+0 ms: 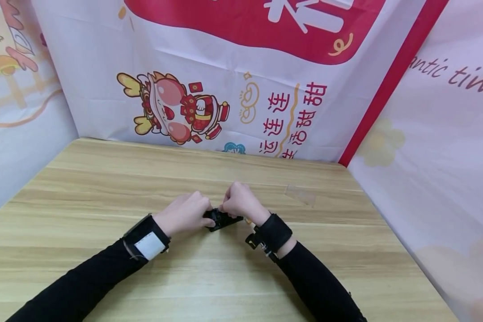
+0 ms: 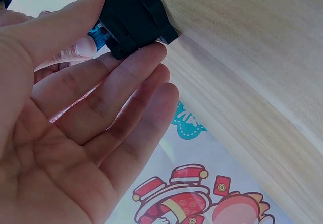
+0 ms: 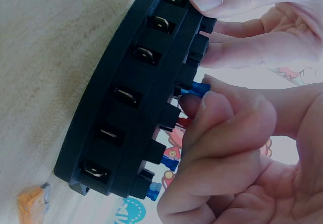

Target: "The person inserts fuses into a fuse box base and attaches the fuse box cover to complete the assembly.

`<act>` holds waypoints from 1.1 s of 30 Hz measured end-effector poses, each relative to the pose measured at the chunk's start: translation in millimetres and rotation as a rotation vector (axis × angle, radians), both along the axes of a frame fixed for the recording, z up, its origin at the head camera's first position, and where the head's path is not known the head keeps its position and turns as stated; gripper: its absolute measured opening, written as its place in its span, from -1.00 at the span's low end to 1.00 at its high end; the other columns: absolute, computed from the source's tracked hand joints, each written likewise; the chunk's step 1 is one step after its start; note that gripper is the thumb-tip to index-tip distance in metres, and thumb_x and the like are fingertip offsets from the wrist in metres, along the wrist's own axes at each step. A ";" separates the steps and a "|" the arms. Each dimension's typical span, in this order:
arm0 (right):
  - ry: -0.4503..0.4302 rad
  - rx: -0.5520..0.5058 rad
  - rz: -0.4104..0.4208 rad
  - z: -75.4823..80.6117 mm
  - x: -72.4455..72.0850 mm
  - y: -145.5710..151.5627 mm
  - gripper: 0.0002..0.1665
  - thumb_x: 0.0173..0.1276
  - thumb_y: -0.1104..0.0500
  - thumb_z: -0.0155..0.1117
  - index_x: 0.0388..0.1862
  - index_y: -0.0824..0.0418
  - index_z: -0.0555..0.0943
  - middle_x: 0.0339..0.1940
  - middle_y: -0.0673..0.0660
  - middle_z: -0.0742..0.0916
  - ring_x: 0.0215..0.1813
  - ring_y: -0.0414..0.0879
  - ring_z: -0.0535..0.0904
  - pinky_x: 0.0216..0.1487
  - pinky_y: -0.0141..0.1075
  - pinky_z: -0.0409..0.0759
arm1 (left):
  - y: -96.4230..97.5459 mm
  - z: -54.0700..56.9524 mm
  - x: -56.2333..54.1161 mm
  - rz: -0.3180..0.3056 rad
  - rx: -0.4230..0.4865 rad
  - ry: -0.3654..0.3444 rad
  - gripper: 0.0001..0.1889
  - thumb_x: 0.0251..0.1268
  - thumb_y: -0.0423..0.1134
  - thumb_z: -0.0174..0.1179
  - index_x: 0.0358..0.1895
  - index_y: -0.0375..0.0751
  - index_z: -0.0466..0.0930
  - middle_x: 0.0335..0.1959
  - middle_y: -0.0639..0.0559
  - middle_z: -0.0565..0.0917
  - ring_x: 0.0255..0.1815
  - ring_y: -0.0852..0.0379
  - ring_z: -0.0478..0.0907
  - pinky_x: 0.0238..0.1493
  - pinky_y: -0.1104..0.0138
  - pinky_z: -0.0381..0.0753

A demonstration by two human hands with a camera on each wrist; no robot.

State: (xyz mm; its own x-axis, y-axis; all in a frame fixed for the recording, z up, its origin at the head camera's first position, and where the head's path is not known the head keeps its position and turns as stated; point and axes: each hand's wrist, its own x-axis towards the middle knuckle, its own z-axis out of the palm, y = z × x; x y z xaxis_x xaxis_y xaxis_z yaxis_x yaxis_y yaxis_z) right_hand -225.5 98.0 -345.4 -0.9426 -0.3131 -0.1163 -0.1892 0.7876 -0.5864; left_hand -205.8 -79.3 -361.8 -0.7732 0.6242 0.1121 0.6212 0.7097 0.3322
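Observation:
A black fuse block (image 1: 222, 222) with a row of metal blade terminals (image 3: 145, 55) along its side stands on the table between both hands. My left hand (image 1: 185, 212) grips its left end, thumb on one side and fingertips on the other. Over the block's top, my right hand (image 1: 241, 201) pinches a blue blade fuse (image 3: 198, 88) seated at one of the slots. Its fingers partly cover a red fuse (image 3: 184, 122) beside it. Farther along the row, blue fuses (image 3: 169, 162) stick out of the slots.
A small orange piece (image 3: 31, 206) lies on the wooden table (image 1: 185, 277) near the block's right end. Toward the back right is a clear plastic scrap (image 1: 302, 195). Printed cloth (image 1: 241, 58) hangs behind the table. Both wrists wear black straps (image 1: 274, 232).

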 end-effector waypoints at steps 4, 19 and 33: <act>-0.006 -0.016 0.002 -1.3 0.6 0.6 -0.71 0.22 0.27 0.45 -0.67 0.30 0.64 -0.81 0.02 0.57 -0.72 -0.12 0.48 -0.61 -0.38 0.40 | 0.5 -1.3 -0.1 -0.001 0.001 -0.003 -0.82 0.14 -0.16 0.46 -0.50 -0.11 0.68 -0.64 0.16 0.49 -0.67 0.25 0.37 -0.63 0.37 0.32; -0.001 0.005 0.007 -1.0 -0.5 -0.1 -0.74 0.22 0.28 0.44 -0.62 0.34 0.64 -0.82 0.01 0.54 -0.74 -0.17 0.44 -0.59 -0.38 0.37 | 0.2 -1.8 -0.3 -0.011 0.006 0.008 -0.82 0.14 -0.18 0.46 -0.50 -0.13 0.67 -0.64 0.16 0.48 -0.67 0.25 0.36 -0.64 0.37 0.32; 0.006 0.027 0.005 -0.8 -2.0 -1.6 -0.76 0.20 0.27 0.45 -0.62 0.33 0.66 -0.84 -0.02 0.52 -0.73 -0.18 0.43 -0.57 -0.38 0.33 | 0.2 -2.5 -1.1 -0.006 0.003 -0.001 -0.84 0.14 -0.18 0.46 -0.46 -0.15 0.70 -0.62 0.15 0.50 -0.66 0.25 0.38 -0.63 0.37 0.34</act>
State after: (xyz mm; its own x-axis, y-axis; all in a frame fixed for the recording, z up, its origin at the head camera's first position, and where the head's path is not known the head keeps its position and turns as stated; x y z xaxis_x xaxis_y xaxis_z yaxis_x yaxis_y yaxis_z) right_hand -227.4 96.4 -346.2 -0.9416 -0.3148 -0.1193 -0.1968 0.8022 -0.5638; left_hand -207.0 -79.0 -364.3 -0.7694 0.6286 0.1137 0.6253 0.7049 0.3348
